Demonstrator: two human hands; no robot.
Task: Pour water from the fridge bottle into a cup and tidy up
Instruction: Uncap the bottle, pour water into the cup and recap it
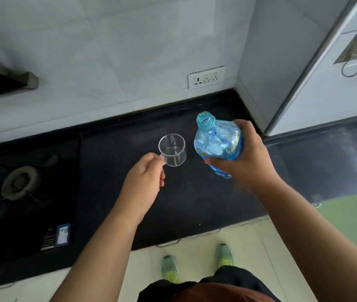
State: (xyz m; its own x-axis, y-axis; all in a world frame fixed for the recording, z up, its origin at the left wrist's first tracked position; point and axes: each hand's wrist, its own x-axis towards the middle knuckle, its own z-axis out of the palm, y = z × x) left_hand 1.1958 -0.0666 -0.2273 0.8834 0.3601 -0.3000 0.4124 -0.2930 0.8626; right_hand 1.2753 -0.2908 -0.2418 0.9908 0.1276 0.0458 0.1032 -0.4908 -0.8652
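Note:
A clear glass cup (pixel 172 149) with a handle is held above the black counter (pixel 129 203), and my left hand (pixel 145 177) grips that handle. It looks empty. To its right is a blue plastic water bottle (pixel 215 141), uncapped, its open mouth pointing up and slightly toward the wall. My right hand (pixel 243 159) is wrapped around the bottle's body. Bottle and cup are a small gap apart. The bottle's cap is not in sight.
A gas hob with one burner (pixel 21 182) fills the counter's left side. A wall socket (pixel 206 77) sits on the tiled wall behind. A white fridge or cabinet side (pixel 304 73) stands at the right. My feet in green shoes (pixel 170 269) are on the pale floor.

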